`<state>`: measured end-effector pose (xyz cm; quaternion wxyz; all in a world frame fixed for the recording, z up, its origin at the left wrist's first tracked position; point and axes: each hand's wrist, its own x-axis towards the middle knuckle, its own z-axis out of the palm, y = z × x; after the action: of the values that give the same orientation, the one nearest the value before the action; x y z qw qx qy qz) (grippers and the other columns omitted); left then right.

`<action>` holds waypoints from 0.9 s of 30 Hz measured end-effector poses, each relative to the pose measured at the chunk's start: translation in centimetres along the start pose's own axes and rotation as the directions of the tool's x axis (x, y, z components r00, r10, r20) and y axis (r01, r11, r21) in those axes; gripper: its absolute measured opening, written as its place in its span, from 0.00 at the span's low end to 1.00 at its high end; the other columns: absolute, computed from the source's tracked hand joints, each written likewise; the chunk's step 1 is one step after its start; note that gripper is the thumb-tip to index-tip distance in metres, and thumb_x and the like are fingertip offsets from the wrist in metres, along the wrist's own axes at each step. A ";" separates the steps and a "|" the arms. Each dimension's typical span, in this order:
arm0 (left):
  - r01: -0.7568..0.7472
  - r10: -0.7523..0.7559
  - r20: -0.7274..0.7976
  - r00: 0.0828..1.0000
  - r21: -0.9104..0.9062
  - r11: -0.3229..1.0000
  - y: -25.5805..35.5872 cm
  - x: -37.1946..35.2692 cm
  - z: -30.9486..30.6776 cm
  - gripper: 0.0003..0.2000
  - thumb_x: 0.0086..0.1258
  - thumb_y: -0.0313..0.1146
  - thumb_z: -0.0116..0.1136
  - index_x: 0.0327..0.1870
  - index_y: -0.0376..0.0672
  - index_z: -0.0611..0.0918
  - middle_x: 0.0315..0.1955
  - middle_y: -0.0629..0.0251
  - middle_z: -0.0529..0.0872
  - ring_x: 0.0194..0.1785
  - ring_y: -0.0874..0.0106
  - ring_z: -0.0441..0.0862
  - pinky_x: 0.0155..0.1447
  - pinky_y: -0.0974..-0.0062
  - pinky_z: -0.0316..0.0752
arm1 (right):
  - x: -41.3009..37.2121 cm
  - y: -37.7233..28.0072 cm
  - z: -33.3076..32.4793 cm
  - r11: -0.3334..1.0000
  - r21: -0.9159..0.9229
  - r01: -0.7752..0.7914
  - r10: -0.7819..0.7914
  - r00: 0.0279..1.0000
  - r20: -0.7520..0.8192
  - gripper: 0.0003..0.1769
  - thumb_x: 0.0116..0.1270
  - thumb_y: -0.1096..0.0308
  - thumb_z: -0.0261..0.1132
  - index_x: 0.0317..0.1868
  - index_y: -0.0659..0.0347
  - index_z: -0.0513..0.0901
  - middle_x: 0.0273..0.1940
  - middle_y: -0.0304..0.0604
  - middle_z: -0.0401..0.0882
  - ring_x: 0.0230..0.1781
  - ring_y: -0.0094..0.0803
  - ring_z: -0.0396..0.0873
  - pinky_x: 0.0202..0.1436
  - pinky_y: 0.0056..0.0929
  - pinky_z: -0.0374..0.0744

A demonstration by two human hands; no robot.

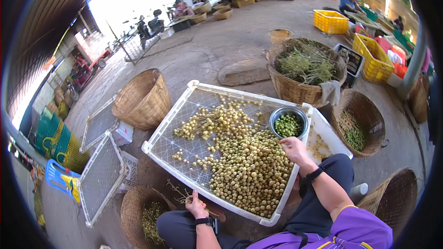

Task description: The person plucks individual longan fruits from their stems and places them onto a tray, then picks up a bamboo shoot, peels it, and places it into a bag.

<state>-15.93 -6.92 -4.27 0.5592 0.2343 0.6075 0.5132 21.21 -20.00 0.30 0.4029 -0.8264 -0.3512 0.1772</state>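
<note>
A white mesh tray (159,131) lies tilted in front of me, with a heap of round tan fruits (251,170) that look like longans. Some of them still hang on stems in a bunch (217,122). Close to the tray's front left edge, my left hand (197,205) is closed around thin bare stems (182,195). My right hand (294,150) is over the tray's right side, just below a metal bowl (273,122) of small green fruits (287,125). Its fingers are curled together; whatever they hold is hidden.
Left of the tray are a wicker basket (143,99), mesh frames (101,175) and a basket of stems (134,207). To the right stand a basket heaped with twigs (297,90), a basket with green fruits (369,115) and yellow crates (331,22). Several people sit farther back.
</note>
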 end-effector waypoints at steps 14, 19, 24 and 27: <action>0.094 -0.101 0.099 0.990 0.069 0.993 -3.6 3.5 0.1 0.09 0.61 0.32 0.63 0.28 0.44 0.74 0.14 0.74 0.70 0.10 0.84 0.58 0.10 0.82 0.51 | -4.6 6.2 -2.5 0.910 -0.164 -0.380 0.414 0.836 0.359 0.17 0.57 0.62 0.64 0.32 0.73 0.82 0.24 0.44 0.82 0.23 0.31 0.83 0.25 0.26 0.80; 0.063 -0.089 0.183 0.979 0.140 0.988 -3.3 3.8 0.1 0.08 0.62 0.31 0.62 0.27 0.44 0.74 0.13 0.75 0.69 0.09 0.84 0.58 0.10 0.82 0.50 | -4.0 5.2 -2.5 0.906 -0.264 -0.330 0.400 0.871 0.284 0.14 0.54 0.64 0.63 0.26 0.71 0.83 0.19 0.44 0.81 0.22 0.28 0.83 0.27 0.24 0.80; 0.001 -0.052 0.180 0.982 0.275 0.961 -3.2 1.0 0.7 0.08 0.61 0.30 0.62 0.25 0.44 0.75 0.10 0.77 0.67 0.08 0.83 0.58 0.10 0.81 0.50 | -0.4 5.4 -3.5 0.899 -0.359 -0.251 0.349 0.906 0.240 0.12 0.52 0.63 0.64 0.22 0.65 0.84 0.17 0.40 0.81 0.18 0.26 0.81 0.27 0.23 0.79; 0.069 -0.119 0.158 0.980 0.289 0.955 -3.7 0.6 0.3 0.09 0.61 0.31 0.62 0.23 0.45 0.74 0.10 0.78 0.65 0.08 0.83 0.59 0.10 0.82 0.50 | 3.0 6.8 -2.3 0.842 -0.520 -0.146 0.251 0.958 0.136 0.11 0.48 0.60 0.64 0.20 0.60 0.84 0.16 0.38 0.80 0.20 0.28 0.81 0.32 0.27 0.80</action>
<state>-14.79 -7.63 -7.78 0.5947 0.3262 0.6338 0.3717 27.59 -21.98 -3.69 0.1148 -0.9129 -0.3359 0.2015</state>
